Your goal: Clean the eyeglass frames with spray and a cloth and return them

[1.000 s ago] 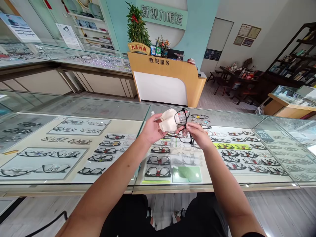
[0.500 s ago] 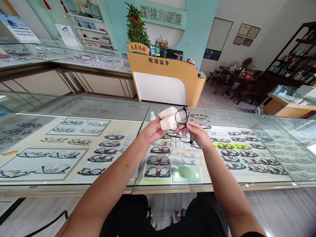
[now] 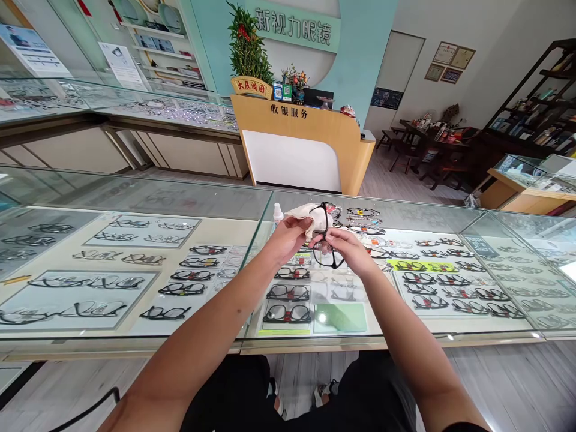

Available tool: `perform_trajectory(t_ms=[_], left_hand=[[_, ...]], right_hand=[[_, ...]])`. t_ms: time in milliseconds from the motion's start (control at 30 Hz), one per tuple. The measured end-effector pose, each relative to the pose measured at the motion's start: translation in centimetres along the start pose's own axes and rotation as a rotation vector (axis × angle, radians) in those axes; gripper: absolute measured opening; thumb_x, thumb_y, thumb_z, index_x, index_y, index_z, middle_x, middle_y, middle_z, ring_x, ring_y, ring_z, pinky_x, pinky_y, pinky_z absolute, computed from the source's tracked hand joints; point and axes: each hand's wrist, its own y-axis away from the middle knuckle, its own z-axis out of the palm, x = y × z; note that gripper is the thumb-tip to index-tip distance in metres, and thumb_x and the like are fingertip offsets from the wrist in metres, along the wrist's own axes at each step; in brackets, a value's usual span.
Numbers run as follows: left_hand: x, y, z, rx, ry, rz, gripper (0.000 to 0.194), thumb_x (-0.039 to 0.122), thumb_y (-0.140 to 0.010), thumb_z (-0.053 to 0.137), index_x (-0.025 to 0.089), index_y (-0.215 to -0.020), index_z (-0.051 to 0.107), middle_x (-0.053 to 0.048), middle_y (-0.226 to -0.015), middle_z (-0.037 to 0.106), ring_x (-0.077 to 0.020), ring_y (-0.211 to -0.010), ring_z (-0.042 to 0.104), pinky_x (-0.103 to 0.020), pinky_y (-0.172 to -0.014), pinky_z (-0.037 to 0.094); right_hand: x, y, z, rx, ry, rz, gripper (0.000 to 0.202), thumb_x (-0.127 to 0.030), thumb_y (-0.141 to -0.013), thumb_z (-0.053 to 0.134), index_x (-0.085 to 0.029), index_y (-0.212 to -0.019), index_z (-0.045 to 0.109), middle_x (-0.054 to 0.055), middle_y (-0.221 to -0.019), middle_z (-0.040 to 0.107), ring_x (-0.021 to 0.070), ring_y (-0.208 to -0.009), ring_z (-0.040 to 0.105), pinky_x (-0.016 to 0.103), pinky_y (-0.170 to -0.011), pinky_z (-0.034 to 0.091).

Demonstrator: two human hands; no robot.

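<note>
Glasses [image 3: 324, 255] now further left, in right hand [image 3: 351, 248] (cloth [image 3: 300, 211] against one lens [image 3: 321, 220]).

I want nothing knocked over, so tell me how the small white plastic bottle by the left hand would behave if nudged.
The bottle stands upright and narrow, so a high nudge would probably tip it. Its rounded body might then roll on the smooth glass counter. Being small, it is probably light, though the left hand hides its base.

Bright indoor lt, small glare spots on glass ctr [image 3: 211, 201], wide-angle warp nr edges.
</note>
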Motion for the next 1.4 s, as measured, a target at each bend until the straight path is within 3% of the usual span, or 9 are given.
perform_trajectory(t_ms=[200, 333, 433, 667, 800, 900, 1100, 1233, 1400], left_hand=[[0.0, 0.9, 1.3, 0.014, -0.202, 0.113, 0.061, 0.057, -0.075, 0.102, 0.022, -0.103, 0.06, 0.006, -0.074, 0.067, -0.0085, -0.046, 0.053, -0.027, -0.041, 0.037], [-0.1, 1.7, 2.0, 0.161, -0.277, 0.229, 0.068, 0.05, -0.079, 0.1, 0.028, -0.107, 0.042, 0.009, -0.085, 0.071, -0.0079, -0.046, 0.057, -0.026, -0.041, 0.037], [0.0, 2.3, 2.5, 0.195, -0.299, 0.262, 0.067, 0.042, -0.083, 0.098, 0.03, -0.104, 0.035, 0.011, -0.086, 0.068, -0.0064, -0.048, 0.057, -0.024, -0.043, 0.034], [0.4, 2.8, 3.3, 0.196, -0.346, 0.313, 0.061, 0.043, -0.082, 0.098, 0.027, -0.091, 0.04, 0.01, -0.075, 0.052, -0.0061, -0.051, 0.049, -0.025, -0.045, 0.028], [0.8, 2.9, 3.6, 0.12, -0.346, 0.349, 0.054, 0.05, -0.078, 0.1, 0.025, -0.088, 0.053, 0.005, -0.079, 0.056, -0.0097, -0.061, 0.052, -0.026, -0.051, 0.036], [0.9, 2.9, 3.6, 0.134, -0.387, 0.372, 0.051, 0.057, -0.081, 0.097, 0.024, -0.086, 0.058, 0.003, -0.08, 0.057, -0.0099, -0.061, 0.051, -0.027, -0.052, 0.038], [0.9, 2.1, 2.5, 0.121, -0.286, 0.205, 0.062, 0.05, -0.076, 0.102, 0.027, -0.096, 0.048, 0.008, -0.077, 0.061, -0.0099, -0.052, 0.055, -0.026, -0.049, 0.039], [1.3, 1.7, 2.0, 0.023, -0.229, 0.026, 0.056, 0.049, -0.076, 0.102, 0.021, -0.107, 0.064, 0.0, -0.084, 0.073, -0.0117, -0.058, 0.06, -0.027, -0.053, 0.044], [1.5, 1.6, 1.7, -0.1, -0.176, -0.043, 0.049, 0.048, -0.075, 0.103, 0.017, -0.094, 0.071, 0.001, -0.071, 0.068, -0.0088, -0.053, 0.055, -0.025, -0.052, 0.041]], right_hand=[[0.2, 0.0, 0.6, -0.029, 0.011, -0.004, 0.045, -0.068, -0.096, 0.077, -0.024, -0.094, 0.081, 0.004, -0.094, 0.077, 0.0205, -0.08, 0.056, 0.037, -0.081, 0.043], [0.2, 0.0, 0.8, -0.026, -0.019, -0.005, 0.044, -0.067, -0.099, 0.076, -0.023, -0.101, 0.085, 0.005, -0.095, 0.078, 0.0207, -0.081, 0.058, 0.037, -0.084, 0.046], [0.2, 0.1, 0.9, -0.022, -0.054, 0.004, 0.044, -0.066, -0.099, 0.076, -0.023, -0.103, 0.085, 0.005, -0.096, 0.078, 0.0209, -0.083, 0.058, 0.036, -0.085, 0.046], [0.7, 0.1, 0.9, -0.009, -0.101, 0.034, 0.043, -0.063, -0.1, 0.076, -0.021, -0.105, 0.084, 0.006, -0.096, 0.077, 0.0213, -0.085, 0.059, 0.036, -0.086, 0.047], [1.0, 0.0, 0.5, 0.001, -0.112, 0.018, 0.039, -0.061, -0.099, 0.078, -0.024, -0.108, 0.085, 0.005, -0.094, 0.077, 0.022, -0.083, 0.06, 0.037, -0.084, 0.048], [1.1, -0.1, 0.4, -0.011, -0.106, 0.007, 0.038, -0.059, -0.101, 0.075, -0.024, -0.111, 0.086, 0.006, -0.096, 0.079, 0.0211, -0.082, 0.06, 0.036, -0.082, 0.047], [1.0, -0.1, 0.3, -0.008, -0.07, -0.006, 0.038, -0.06, -0.101, 0.076, -0.024, -0.108, 0.086, 0.005, -0.098, 0.081, 0.0203, -0.081, 0.059, 0.036, -0.085, 0.047], [0.8, -0.1, 0.1, -0.015, -0.059, -0.018, 0.037, -0.06, -0.1, 0.077, -0.024, -0.105, 0.086, 0.005, -0.097, 0.079, 0.0202, -0.081, 0.059, 0.036, -0.087, 0.048], [1.2, -0.2, -0.1, -0.004, -0.049, -0.012, 0.036, -0.059, -0.1, 0.077, -0.023, -0.105, 0.085, 0.004, -0.09, 0.075, 0.0205, -0.082, 0.06, 0.036, -0.087, 0.048]])
